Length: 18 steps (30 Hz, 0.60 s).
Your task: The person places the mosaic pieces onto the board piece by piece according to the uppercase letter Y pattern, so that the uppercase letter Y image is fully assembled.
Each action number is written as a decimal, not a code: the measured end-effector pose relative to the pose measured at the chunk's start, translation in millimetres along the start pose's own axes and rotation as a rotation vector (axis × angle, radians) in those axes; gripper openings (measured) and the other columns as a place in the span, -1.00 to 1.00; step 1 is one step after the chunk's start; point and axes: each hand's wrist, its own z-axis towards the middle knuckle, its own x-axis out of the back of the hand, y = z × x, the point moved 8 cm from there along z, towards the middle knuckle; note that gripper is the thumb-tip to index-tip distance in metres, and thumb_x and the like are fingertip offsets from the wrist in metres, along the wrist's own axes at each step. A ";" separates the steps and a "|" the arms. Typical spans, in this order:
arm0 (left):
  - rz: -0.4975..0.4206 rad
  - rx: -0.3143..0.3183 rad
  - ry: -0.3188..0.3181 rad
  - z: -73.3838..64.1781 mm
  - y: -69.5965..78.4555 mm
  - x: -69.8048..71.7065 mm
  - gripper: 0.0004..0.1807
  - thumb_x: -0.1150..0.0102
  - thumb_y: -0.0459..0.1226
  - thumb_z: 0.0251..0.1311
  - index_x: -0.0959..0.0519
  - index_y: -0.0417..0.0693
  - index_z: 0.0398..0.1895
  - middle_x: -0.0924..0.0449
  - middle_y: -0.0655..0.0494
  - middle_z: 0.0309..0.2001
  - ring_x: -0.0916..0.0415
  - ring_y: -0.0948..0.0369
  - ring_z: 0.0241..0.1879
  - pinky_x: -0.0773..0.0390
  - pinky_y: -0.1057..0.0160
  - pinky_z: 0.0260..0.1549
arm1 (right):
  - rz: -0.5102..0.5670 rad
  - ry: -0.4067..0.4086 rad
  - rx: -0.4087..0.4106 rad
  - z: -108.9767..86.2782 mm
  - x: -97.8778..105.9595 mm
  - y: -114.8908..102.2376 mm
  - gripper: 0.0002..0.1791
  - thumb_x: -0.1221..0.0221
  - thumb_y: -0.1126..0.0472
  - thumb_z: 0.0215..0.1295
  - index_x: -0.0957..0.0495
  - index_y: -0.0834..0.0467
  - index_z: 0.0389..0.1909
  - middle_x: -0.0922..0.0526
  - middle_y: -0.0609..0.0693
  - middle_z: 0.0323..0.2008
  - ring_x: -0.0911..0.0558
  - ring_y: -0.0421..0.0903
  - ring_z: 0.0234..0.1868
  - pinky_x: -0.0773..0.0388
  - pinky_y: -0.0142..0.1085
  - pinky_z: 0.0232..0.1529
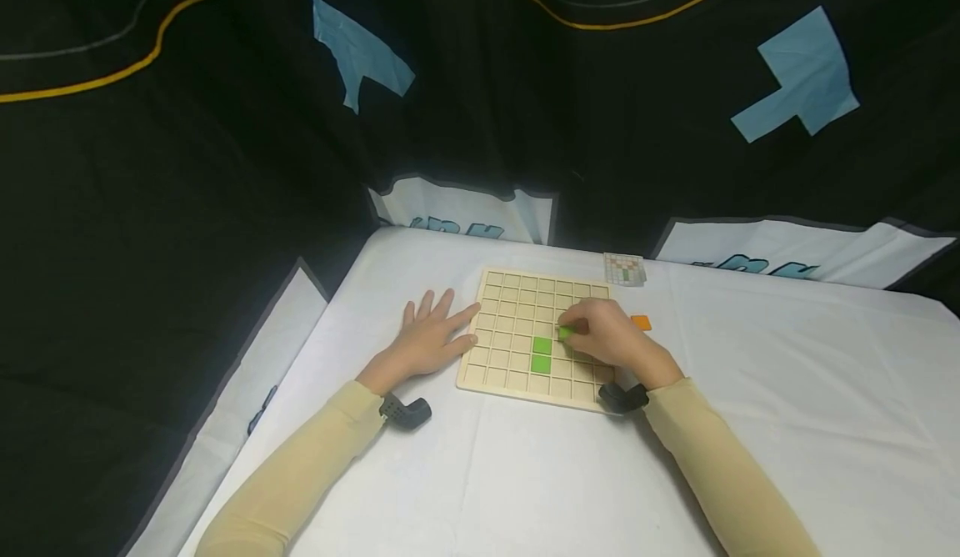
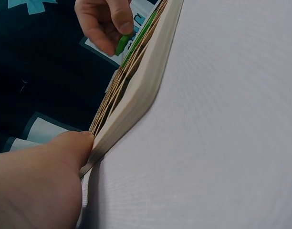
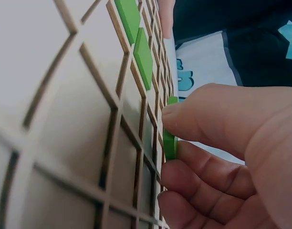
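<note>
A green tile [image 1: 565, 333] is pinched between the thumb and fingers of the right hand [image 1: 609, 330], just above the gridded wooden board [image 1: 495, 307]. Two seated green tiles [image 1: 542, 346] lie in neighbouring cells to its left. The left hand [image 1: 426, 340], fingers spread apart, touches the board's left edge. Beyond the board's right side, an orange tile [image 1: 641, 323] lies on the white-covered table [image 1: 525, 482].

Tabletop [image 1: 510, 482] free nearside of board [image 1: 498, 358]; left hand [image 1: 424, 338] blocks left edge, right hand [image 1: 611, 336] right side.
</note>
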 end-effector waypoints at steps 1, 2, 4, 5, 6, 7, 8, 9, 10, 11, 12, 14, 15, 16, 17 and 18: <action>-0.001 -0.001 0.001 -0.1 0.5 0.2 -0.31 0.13 0.16 0.48 -0.14 0.29 0.62 0.18 -0.25 0.65 0.38 -0.35 0.62 0.34 -0.47 0.49 | 0.002 -0.004 -0.004 1.6 -1.3 -0.3 -0.72 -0.31 0.37 0.17 -0.75 0.26 -0.07 -0.78 0.12 -0.11 -0.65 -0.02 -0.14 -0.64 -0.09 0.00; -0.001 -0.001 0.000 -0.3 0.9 0.4 -0.31 0.13 0.16 0.48 -0.14 0.29 0.62 0.18 -0.25 0.65 0.38 -0.35 0.62 0.34 -0.47 0.49 | 0.010 -0.009 -0.013 3.2 -2.8 -0.2 -0.71 -0.31 0.38 0.17 -0.75 0.26 -0.06 -0.78 0.13 -0.08 -0.65 -0.01 -0.11 -0.64 -0.07 0.03; 0.001 0.000 -0.002 -0.7 1.6 0.6 -0.31 0.13 0.16 0.48 -0.14 0.29 0.62 0.18 -0.25 0.66 0.38 -0.35 0.62 0.34 -0.46 0.49 | 0.019 -0.018 -0.021 6.2 -5.4 -0.7 -0.70 -0.29 0.38 0.18 -0.74 0.27 -0.04 -0.78 0.14 -0.05 -0.66 0.01 -0.06 -0.63 -0.03 0.08; 0.002 0.001 -0.003 -0.9 1.7 0.6 -0.31 0.13 0.16 0.48 -0.14 0.29 0.62 0.18 -0.24 0.66 0.38 -0.35 0.62 0.34 -0.46 0.49 | 0.024 -0.023 -0.023 7.9 -6.8 -0.9 -0.70 -0.29 0.38 0.19 -0.74 0.27 -0.04 -0.78 0.15 -0.04 -0.66 0.03 -0.05 -0.63 -0.02 0.09; 0.003 0.001 -0.002 -1.0 1.9 0.7 -0.31 0.13 0.15 0.48 -0.14 0.29 0.62 0.18 -0.24 0.66 0.37 -0.35 0.62 0.33 -0.47 0.49 | 0.028 -0.029 -0.025 9.5 -8.4 -0.9 -0.70 -0.28 0.37 0.19 -0.74 0.27 -0.03 -0.77 0.15 -0.04 -0.66 0.03 -0.04 -0.62 -0.01 0.11; 0.004 0.002 -0.002 -1.2 2.0 0.9 -0.31 0.13 0.15 0.48 -0.14 0.29 0.62 0.17 -0.25 0.66 0.37 -0.35 0.62 0.33 -0.47 0.49 | 0.030 -0.031 -0.027 10.9 -9.5 -1.1 -0.70 -0.28 0.37 0.19 -0.74 0.27 -0.03 -0.77 0.15 -0.03 -0.66 0.04 -0.03 -0.61 0.00 0.12; 0.004 0.001 -0.001 -1.3 2.1 1.2 -0.32 0.13 0.15 0.48 -0.14 0.29 0.62 0.17 -0.25 0.66 0.37 -0.35 0.62 0.32 -0.47 0.48 | 0.031 -0.032 -0.026 12.2 -10.5 -1.5 -0.69 -0.28 0.37 0.19 -0.74 0.27 -0.03 -0.77 0.15 -0.03 -0.66 0.05 -0.01 -0.61 0.01 0.14; 0.003 0.001 0.000 -1.4 2.3 1.4 -0.32 0.13 0.15 0.48 -0.14 0.29 0.62 0.17 -0.25 0.66 0.37 -0.35 0.62 0.32 -0.47 0.48 | 0.034 -0.032 -0.024 13.4 -11.4 -2.0 -0.70 -0.28 0.37 0.20 -0.74 0.27 -0.03 -0.77 0.15 -0.03 -0.67 0.06 0.02 -0.60 0.02 0.16; 0.003 0.001 0.001 -1.6 2.2 1.7 -0.32 0.12 0.14 0.48 -0.15 0.28 0.62 0.17 -0.25 0.65 0.36 -0.35 0.62 0.32 -0.48 0.48 | 0.035 -0.030 -0.020 14.6 -12.0 -2.7 -0.70 -0.28 0.36 0.20 -0.74 0.27 -0.03 -0.77 0.15 -0.03 -0.67 0.07 0.03 -0.59 0.02 0.17; 0.002 0.001 0.002 -1.7 2.3 2.0 -0.32 0.12 0.14 0.48 -0.15 0.28 0.62 0.16 -0.25 0.65 0.36 -0.36 0.62 0.32 -0.48 0.48 | 0.038 -0.029 -0.017 15.9 -12.7 -3.5 -0.70 -0.28 0.36 0.20 -0.74 0.27 -0.04 -0.77 0.15 -0.03 -0.68 0.08 0.05 -0.59 0.02 0.18; 0.003 0.000 0.002 -1.8 2.4 2.3 -0.32 0.12 0.14 0.48 -0.15 0.28 0.62 0.16 -0.26 0.65 0.36 -0.36 0.62 0.32 -0.48 0.48 | 0.035 -0.026 -0.010 16.8 -13.0 -4.7 -0.70 -0.28 0.36 0.20 -0.74 0.27 -0.04 -0.78 0.15 -0.03 -0.68 0.10 0.07 -0.59 0.02 0.19; 0.004 0.000 0.001 -1.9 2.5 2.6 -0.32 0.13 0.14 0.49 -0.14 0.28 0.62 0.16 -0.26 0.65 0.36 -0.36 0.62 0.32 -0.48 0.48 | 0.036 -0.027 0.001 18.5 -14.1 -7.2 -0.71 -0.28 0.37 0.20 -0.74 0.27 -0.05 -0.78 0.16 -0.02 -0.68 0.12 0.09 -0.59 0.02 0.20; 0.004 0.001 0.000 -2.1 2.5 2.7 -0.32 0.13 0.14 0.49 -0.14 0.28 0.62 0.17 -0.26 0.65 0.36 -0.36 0.62 0.32 -0.47 0.48 | 0.039 -0.028 0.004 19.5 -14.7 -8.3 -0.71 -0.28 0.37 0.20 -0.74 0.28 -0.04 -0.77 0.17 -0.02 -0.68 0.13 0.09 -0.59 0.02 0.19; 0.004 0.000 0.000 -2.2 2.6 2.9 -0.32 0.13 0.14 0.49 -0.14 0.28 0.62 0.17 -0.26 0.65 0.36 -0.36 0.62 0.31 -0.48 0.48 | 0.039 -0.031 0.003 20.5 -15.3 -8.9 -0.70 -0.28 0.37 0.19 -0.74 0.28 -0.04 -0.77 0.17 -0.01 -0.68 0.13 0.10 -0.60 0.02 0.19; 0.003 0.000 0.000 -2.1 2.9 3.0 -0.32 0.13 0.14 0.49 -0.14 0.27 0.62 0.17 -0.26 0.65 0.36 -0.36 0.62 0.31 -0.48 0.48 | 0.039 -0.034 0.002 21.5 -16.1 -9.6 -0.69 -0.28 0.38 0.18 -0.74 0.28 -0.04 -0.77 0.17 0.00 -0.68 0.13 0.10 -0.60 0.02 0.19; 0.002 -0.001 -0.001 -2.1 3.1 3.1 -0.32 0.12 0.14 0.49 -0.14 0.27 0.62 0.17 -0.26 0.65 0.36 -0.36 0.62 0.31 -0.48 0.48 | 0.039 -0.038 0.000 22.3 -16.7 -10.2 -0.69 -0.28 0.39 0.18 -0.74 0.28 -0.04 -0.77 0.18 0.00 -0.68 0.13 0.10 -0.60 0.02 0.20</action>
